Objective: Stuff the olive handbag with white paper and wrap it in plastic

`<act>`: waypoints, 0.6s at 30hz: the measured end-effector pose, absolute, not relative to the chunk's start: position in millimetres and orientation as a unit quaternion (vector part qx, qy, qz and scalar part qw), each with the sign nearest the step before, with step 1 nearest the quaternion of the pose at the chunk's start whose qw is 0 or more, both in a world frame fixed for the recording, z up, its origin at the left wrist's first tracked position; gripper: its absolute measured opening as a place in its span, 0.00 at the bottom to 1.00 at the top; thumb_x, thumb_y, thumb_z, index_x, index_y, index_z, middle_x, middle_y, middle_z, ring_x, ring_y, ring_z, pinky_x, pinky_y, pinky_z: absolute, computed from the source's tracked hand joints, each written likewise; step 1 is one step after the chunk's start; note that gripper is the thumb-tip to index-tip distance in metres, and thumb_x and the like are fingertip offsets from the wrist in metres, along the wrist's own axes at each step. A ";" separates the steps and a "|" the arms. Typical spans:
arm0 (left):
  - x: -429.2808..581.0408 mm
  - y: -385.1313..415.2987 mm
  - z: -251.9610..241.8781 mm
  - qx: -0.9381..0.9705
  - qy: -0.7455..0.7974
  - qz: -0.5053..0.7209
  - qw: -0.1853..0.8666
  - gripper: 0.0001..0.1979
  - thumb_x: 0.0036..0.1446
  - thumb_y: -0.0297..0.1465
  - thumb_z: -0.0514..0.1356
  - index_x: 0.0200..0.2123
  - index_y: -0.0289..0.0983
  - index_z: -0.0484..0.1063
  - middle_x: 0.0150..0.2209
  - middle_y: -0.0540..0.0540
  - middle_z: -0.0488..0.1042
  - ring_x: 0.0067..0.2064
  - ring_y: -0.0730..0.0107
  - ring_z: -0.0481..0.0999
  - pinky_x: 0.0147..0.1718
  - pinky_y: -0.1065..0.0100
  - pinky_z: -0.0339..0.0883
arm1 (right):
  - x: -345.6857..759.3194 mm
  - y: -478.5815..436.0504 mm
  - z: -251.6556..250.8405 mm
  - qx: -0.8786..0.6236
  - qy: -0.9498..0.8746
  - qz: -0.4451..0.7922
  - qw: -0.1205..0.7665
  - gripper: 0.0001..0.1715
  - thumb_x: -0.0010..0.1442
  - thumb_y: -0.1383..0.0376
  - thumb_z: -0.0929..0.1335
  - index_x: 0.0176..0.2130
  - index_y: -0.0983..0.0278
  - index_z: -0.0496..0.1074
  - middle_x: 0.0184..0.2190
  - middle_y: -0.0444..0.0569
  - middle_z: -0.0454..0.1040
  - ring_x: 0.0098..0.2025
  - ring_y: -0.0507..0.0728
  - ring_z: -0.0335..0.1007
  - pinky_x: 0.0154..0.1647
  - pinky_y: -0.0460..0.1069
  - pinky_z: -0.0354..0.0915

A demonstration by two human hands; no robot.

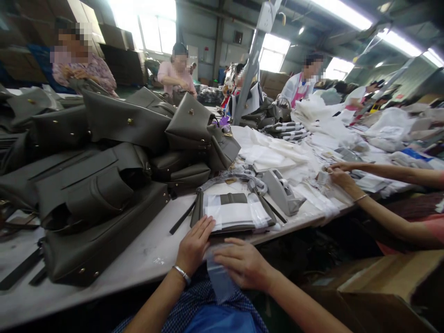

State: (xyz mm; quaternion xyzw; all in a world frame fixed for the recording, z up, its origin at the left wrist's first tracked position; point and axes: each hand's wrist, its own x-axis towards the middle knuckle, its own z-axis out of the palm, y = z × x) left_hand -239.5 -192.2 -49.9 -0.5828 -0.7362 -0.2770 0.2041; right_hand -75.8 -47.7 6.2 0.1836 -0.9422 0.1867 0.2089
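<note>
Left hand (197, 238): fingers stretched out, laid flat on the near left corner of the dark bag (234, 198), not clenched. Right hand (244, 264): I've got it grasping a clear film (222, 277) that hangs down between both hands; thumb mostly hidden from me. Right fingers sit just short of the table edge, apart from the bag.

Bag lies flat right ahead of both hands, on the table (138, 252). White paper (232, 215) across its front, clear wrap over that, handle (231, 176) wrapped too and lying on the far side from my hands. One strap (182, 221) sticks out beyond the left hand.

Left of the left hand I see a big pile (128, 125) of similar bags. Ahead and right of the right hand, just beside the bag, a grey tape dispenser (282, 192); white sheets (274, 150) past it. Further right, a co-worker's hands (342, 178) pinch something small, can't tell what. Carton (378, 282) low, right of my right arm.
</note>
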 end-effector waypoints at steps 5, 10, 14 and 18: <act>-238.9 -191.0 -48.9 -0.583 -0.725 -0.277 0.242 0.23 0.64 0.23 0.53 0.62 0.32 0.64 0.60 0.41 0.70 0.62 0.60 0.68 0.58 0.57 0.70 | -133.0 22.8 37.3 -0.012 -0.969 0.144 0.199 0.21 0.69 0.66 0.61 0.58 0.66 0.68 0.57 0.58 0.72 0.61 0.59 0.66 0.67 0.59 0.57; -237.8 -190.5 -50.8 -0.585 -0.724 -0.261 0.256 0.22 0.64 0.21 0.50 0.61 0.30 0.65 0.60 0.40 0.70 0.63 0.60 0.68 0.57 0.57 0.71 | -200.2 70.4 22.2 -0.034 -0.991 0.121 0.035 0.18 0.70 0.62 0.61 0.49 0.65 0.77 0.49 0.55 0.78 0.52 0.60 0.73 0.57 0.54 0.65; -237.7 -189.3 -52.9 -0.586 -0.724 -0.247 0.268 0.21 0.66 0.23 0.50 0.61 0.30 0.65 0.61 0.41 0.69 0.63 0.60 0.68 0.56 0.56 0.72 | -218.0 74.2 14.9 -0.010 -0.992 0.126 0.007 0.16 0.68 0.61 0.63 0.39 0.61 0.80 0.41 0.51 0.81 0.44 0.57 0.75 0.49 0.49 0.64; -237.4 -188.8 -54.2 -0.590 -0.724 -0.236 0.269 0.22 0.66 0.25 0.52 0.63 0.31 0.63 0.62 0.42 0.68 0.63 0.59 0.67 0.56 0.55 0.72 | -229.3 63.4 13.8 -0.016 -0.991 0.128 -0.023 0.20 0.68 0.60 0.63 0.32 0.63 0.80 0.34 0.51 0.81 0.36 0.55 0.74 0.40 0.47 0.61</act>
